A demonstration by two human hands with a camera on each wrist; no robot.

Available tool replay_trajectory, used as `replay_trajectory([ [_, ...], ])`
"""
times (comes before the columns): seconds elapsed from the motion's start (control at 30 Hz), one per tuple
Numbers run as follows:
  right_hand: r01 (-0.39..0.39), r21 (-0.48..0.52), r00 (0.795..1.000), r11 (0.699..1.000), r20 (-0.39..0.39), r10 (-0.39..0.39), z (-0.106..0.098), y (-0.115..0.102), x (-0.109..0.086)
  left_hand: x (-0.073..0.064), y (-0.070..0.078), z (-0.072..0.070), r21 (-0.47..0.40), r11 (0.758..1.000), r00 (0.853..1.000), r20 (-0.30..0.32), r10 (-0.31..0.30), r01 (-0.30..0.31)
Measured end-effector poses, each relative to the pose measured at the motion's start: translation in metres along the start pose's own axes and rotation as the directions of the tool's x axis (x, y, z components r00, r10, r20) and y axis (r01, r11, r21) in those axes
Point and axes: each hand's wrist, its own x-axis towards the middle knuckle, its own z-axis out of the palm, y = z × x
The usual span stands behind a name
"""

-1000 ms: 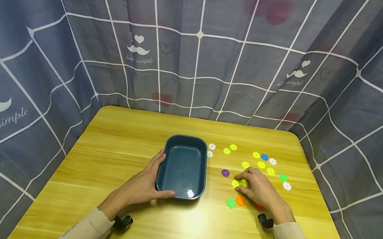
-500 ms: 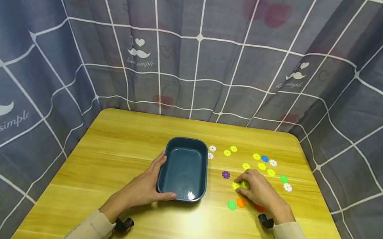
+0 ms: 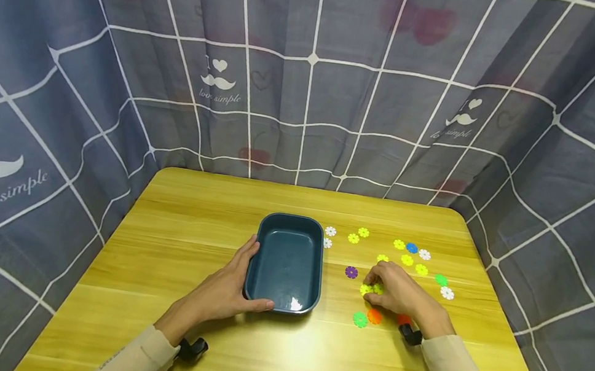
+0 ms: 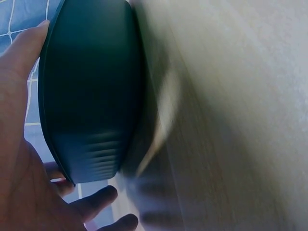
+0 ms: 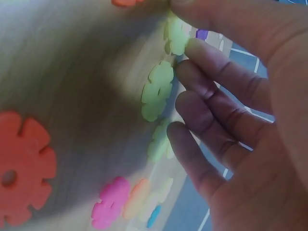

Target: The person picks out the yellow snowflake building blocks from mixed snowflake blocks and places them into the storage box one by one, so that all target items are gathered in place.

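Observation:
My left hand (image 3: pixel 227 282) holds a dark teal rectangular tray (image 3: pixel 285 264) at its near left corner, thumb on the near rim and fingers along the left side. A bright white patch shows inside the tray's near end. To the right, my right hand (image 3: pixel 399 288) reaches down to the table, thumb and index finger pinching a yellow snowflake disc (image 3: pixel 365 290), a flat plastic piece with notched edges. A second yellow disc (image 3: pixel 378 288) lies under the fingers. In the right wrist view, more yellow-green discs (image 5: pixel 158 91) lie beside the loosely bent other fingers.
Around the right hand lie a purple disc (image 3: pixel 350 272), a green disc (image 3: pixel 360 319), an orange disc (image 3: pixel 374 316) and a partly covered red disc (image 3: pixel 404 318). Several white, yellow, blue and green discs are spread farther back. A grid-patterned curtain (image 3: pixel 308 100) surrounds the wooden table (image 3: pixel 188 209).
My right hand has shifted slightly left, its thumb and index finger drawing closer together at the yellow disc. The left hand and tray stay put; the head view tilts slightly.

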Motion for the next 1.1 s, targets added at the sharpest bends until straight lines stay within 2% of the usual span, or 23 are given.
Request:
replay_trajectory([
  [0.27, -0.005, 0.003, 1.000, 1.000, 0.015, 0.005, -0.0041, -0.0004, 0.0060, 0.0017, 0.0004, -0.0006, -0.004, 1.000, 1.000, -0.009, 0.007, -0.007],
  [0.47, 0.032, -0.021, 0.999, 0.999, 0.005, -0.032, -0.0043, 0.0017, 0.0095, 0.0019, -0.0003, -0.0036, -0.005, 1.000, 1.000, -0.012, 0.010, -0.010],
  [0.7, 0.110, -0.050, 0.993, 0.993, -0.033, -0.112, -0.0019, 0.0062, 0.0086, 0.0025, -0.0012, -0.0051, -0.008, 1.000, 1.000, -0.009, 0.008, -0.008],
  [1.1, 0.145, -0.021, 0.984, 0.989, -0.103, -0.147, 0.0044, 0.0066, 0.0023, 0.0003, 0.0004, 0.0011, 0.001, 1.000, 1.000, 0.005, -0.010, 0.010],
])
